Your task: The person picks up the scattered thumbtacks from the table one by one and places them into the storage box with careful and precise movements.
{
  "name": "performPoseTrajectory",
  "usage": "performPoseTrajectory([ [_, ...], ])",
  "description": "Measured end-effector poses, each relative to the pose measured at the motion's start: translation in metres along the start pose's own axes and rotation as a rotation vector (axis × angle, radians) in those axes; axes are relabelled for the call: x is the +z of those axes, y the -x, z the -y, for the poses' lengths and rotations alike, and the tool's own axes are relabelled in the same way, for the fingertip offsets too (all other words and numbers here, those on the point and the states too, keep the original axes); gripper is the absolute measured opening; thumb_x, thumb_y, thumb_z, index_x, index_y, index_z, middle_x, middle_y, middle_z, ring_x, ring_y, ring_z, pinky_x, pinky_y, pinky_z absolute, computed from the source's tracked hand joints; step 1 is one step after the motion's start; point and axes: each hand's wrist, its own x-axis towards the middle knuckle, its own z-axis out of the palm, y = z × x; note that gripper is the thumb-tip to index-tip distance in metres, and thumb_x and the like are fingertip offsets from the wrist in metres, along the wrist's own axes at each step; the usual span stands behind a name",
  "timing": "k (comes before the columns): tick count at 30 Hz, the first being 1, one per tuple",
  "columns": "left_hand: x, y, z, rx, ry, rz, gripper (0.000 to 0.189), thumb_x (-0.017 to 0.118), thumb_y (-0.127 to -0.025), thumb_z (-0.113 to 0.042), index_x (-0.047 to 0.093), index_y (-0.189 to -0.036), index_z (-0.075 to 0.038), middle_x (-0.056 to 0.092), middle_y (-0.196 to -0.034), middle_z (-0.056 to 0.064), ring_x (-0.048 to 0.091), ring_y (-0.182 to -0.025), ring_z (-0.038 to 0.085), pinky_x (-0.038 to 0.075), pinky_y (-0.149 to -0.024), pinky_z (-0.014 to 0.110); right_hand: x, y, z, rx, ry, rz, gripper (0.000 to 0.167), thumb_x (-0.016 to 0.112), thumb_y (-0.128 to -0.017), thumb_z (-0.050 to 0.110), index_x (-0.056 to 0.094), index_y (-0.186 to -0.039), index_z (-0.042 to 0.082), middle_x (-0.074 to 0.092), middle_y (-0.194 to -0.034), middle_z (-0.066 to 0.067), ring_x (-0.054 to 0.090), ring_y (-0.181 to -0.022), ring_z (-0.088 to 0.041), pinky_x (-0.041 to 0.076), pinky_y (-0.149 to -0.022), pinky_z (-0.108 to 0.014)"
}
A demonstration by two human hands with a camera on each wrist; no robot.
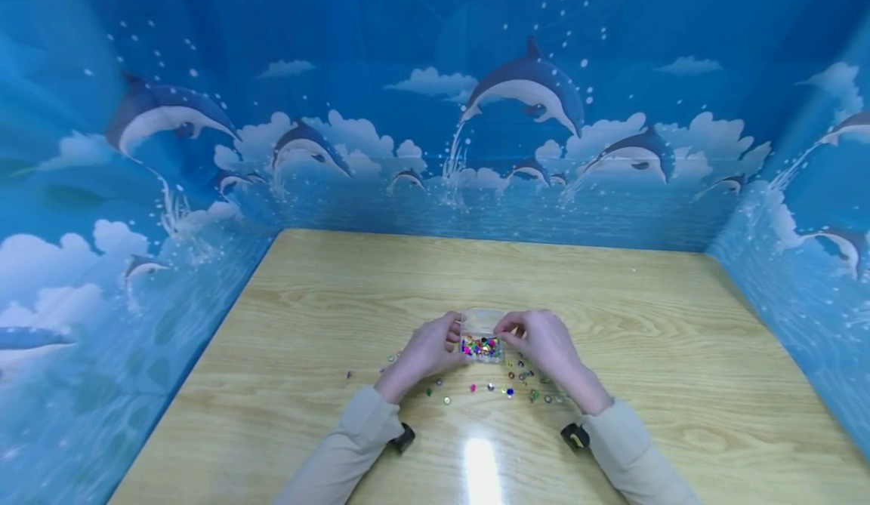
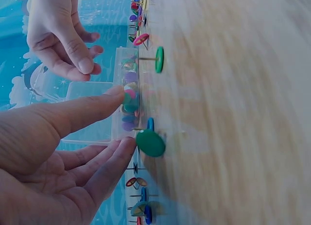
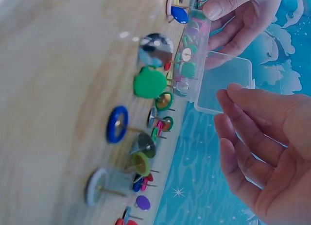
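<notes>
Left hand (image 1: 427,348) grips the thumbtack box (image 3: 196,89) on the tabletop (image 1: 326,286), I judge to steady it | right hand (image 1: 544,343), fingertips together beside the open lid (image 3: 226,79); whether holding anything, I can't tell | loose thumbtacks (image 1: 510,392) nearby

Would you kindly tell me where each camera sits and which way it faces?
Head: worn on the head, facing forward and down over the table, clear box and dolphin backdrop; left hand, right hand and both sleeves show.
Left wrist: on that wrist, low by the table, facing the box, picture turned sideways; left hand near, right hand beyond.
Right wrist: on that wrist, also low and turned sideways, facing scattered tacks and the box; right hand near, left hand beyond.
Shared: both wrist views show the box, tacks and both hands.
</notes>
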Motion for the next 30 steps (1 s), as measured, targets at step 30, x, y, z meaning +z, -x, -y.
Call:
performPoseTrajectory([
  [30, 0.002, -0.001, 0.0, -0.004, -0.028, -0.007, 0.074, 0.087, -0.078, -0.013, 0.051, -0.143, -0.005, 0.066, -0.123, 0.012, 0.067, -0.106, 0.027, 0.059, -0.095, 0.037, -0.056, 0.047, -0.074, -0.002, 0.209, 0.035, 0.007, 0.082, -0.082, 0.011, 0.078, -0.086, 0.015, 0.075, -0.078, 0.001, 0.064, -0.064, -0.01, 0.052, -0.054, -0.027],
])
